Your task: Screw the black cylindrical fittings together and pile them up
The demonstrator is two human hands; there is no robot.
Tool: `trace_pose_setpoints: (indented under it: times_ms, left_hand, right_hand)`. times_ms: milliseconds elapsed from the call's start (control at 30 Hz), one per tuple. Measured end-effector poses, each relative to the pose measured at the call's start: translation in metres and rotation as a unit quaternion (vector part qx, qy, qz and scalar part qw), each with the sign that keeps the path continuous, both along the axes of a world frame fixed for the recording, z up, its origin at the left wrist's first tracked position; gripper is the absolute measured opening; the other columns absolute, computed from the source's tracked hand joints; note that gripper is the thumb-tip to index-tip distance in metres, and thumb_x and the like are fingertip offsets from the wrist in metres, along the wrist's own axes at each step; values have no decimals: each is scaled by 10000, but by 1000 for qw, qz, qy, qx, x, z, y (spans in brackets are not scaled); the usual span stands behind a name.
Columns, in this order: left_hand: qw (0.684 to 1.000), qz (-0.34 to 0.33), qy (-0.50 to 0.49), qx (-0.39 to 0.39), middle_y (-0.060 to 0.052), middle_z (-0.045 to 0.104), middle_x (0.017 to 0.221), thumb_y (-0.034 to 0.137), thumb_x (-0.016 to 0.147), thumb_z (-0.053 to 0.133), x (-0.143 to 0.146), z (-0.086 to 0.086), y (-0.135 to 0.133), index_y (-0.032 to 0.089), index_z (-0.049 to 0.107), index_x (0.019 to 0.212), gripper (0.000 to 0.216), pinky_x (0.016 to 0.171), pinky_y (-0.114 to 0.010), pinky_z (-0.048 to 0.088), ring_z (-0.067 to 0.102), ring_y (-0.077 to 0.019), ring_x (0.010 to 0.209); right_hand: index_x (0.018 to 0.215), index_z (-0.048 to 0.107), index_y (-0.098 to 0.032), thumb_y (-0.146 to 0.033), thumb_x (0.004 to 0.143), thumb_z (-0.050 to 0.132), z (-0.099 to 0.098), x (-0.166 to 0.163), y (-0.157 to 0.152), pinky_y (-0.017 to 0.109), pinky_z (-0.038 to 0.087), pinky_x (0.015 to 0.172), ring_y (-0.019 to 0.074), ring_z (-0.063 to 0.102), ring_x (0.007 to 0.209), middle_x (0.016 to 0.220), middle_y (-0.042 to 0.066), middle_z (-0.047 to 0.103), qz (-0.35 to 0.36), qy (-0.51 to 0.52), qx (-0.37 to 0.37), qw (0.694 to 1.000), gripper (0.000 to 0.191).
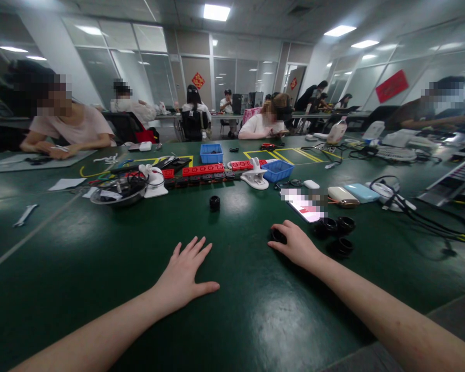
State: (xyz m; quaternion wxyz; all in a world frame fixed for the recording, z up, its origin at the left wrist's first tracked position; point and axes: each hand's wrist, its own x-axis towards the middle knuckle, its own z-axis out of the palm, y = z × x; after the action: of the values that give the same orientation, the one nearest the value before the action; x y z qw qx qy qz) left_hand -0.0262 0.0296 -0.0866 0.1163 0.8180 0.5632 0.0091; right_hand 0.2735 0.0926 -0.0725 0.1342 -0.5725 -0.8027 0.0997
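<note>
My left hand (184,274) lies flat on the green table with its fingers spread and nothing in it. Thumb and fingers of my right hand (294,243) close around a black ring-shaped part (278,236) low over the table; whether it touches the surface I cannot tell. Just right of that hand stand several more black ring-shaped parts (341,247), close together. One single black cylindrical part (214,203) stands by itself on the table, beyond my left hand and near the middle.
A lit phone (303,205) lies beyond my right hand. Farther back are a metal bowl (118,196) of parts, red-and-black blocks (203,170), a white clip stand (254,175) and blue bins (278,169). A wrench (25,215) lies left. Several people work around.
</note>
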Motion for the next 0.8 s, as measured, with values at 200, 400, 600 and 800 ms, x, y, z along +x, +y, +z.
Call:
trace_pose_setpoints:
  times_ms: [200, 400, 600, 800]
  left_hand:
    - [1000, -2, -5, 5, -81, 182, 1464, 744, 706, 403, 0, 0, 0, 244, 240, 1385, 859, 1041, -571, 135, 147, -312, 1333]
    - [1000, 2, -10, 8, -69, 191, 1465, 747, 700, 410, -1, -1, 1, 261, 237, 1384, 856, 1040, -570, 140, 155, -309, 1332]
    - [1000, 1, -6, 9, -70, 190, 1465, 753, 702, 396, -1, -2, 1, 249, 237, 1385, 864, 1042, -569, 137, 151, -304, 1335]
    - [1000, -1, -10, 6, -73, 192, 1464, 744, 707, 406, 0, 1, 0, 251, 234, 1386, 857, 1043, -567, 137, 149, -306, 1334]
  right_hand:
    - [1057, 580, -158, -332, 749, 616, 2, 12, -24, 331, 455, 777, 225, 543, 886, 911, 80, 523, -1, 12, -13, 1000, 355]
    - [1073, 574, -147, -324, 742, 608, 4, 21, -49, 357, 460, 787, 227, 544, 872, 921, 86, 520, -10, 19, -34, 999, 376]
    - [1067, 573, -181, -356, 749, 585, 3, 35, -75, 358, 472, 772, 222, 553, 855, 933, 81, 524, -18, 28, -57, 998, 363]
    - [1051, 591, -211, -379, 734, 580, 5, 53, -95, 368, 490, 759, 222, 572, 826, 917, 77, 546, -29, 24, -74, 997, 359]
